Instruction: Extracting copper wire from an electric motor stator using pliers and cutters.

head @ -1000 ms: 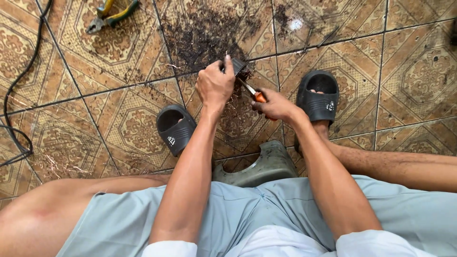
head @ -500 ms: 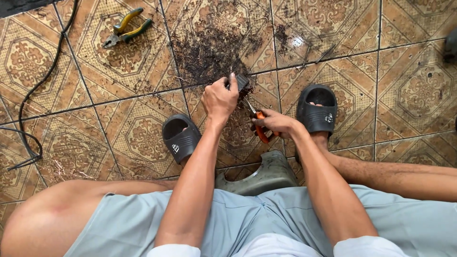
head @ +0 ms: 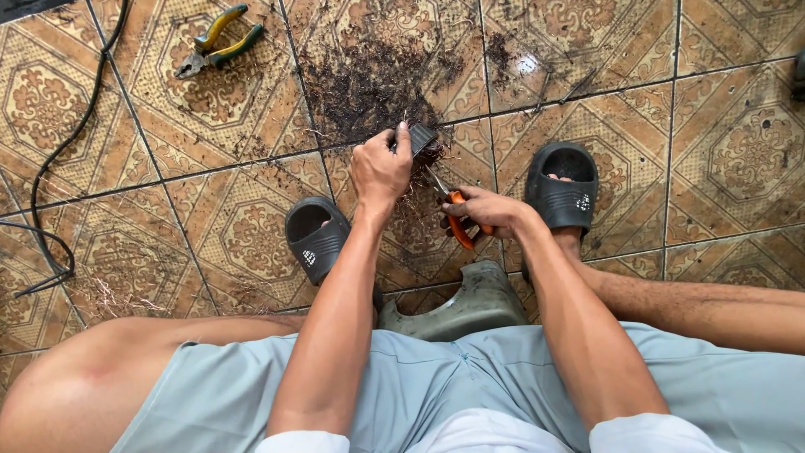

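The left hand (head: 381,168) is low over the tiled floor (head: 721,159). Its fingers (head: 402,138) are closed around a small dark flat thing (head: 422,137), which sticks out just past the fingertips. I cannot tell what the thing is.

The right hand (head: 486,210) is just beside the left one. Its fingers are wrapped around the orange handles of a small cutter (head: 457,220). The thin metal tip of the cutter points up to the dark thing and seems to touch its lower edge.

Past the left fingers, the floor is covered with dark crumbs and bits of thin wire (head: 369,80). More thin wire bits lie right under both hands.

A black sandal (head: 314,235) sits near the left wrist. Another black sandal (head: 563,189) sits just beside the right hand. Yellow and green pliers (head: 216,40) lie far off from the fingers, at the top left. A black cable (head: 59,176) runs along the floor, well apart from both hands.
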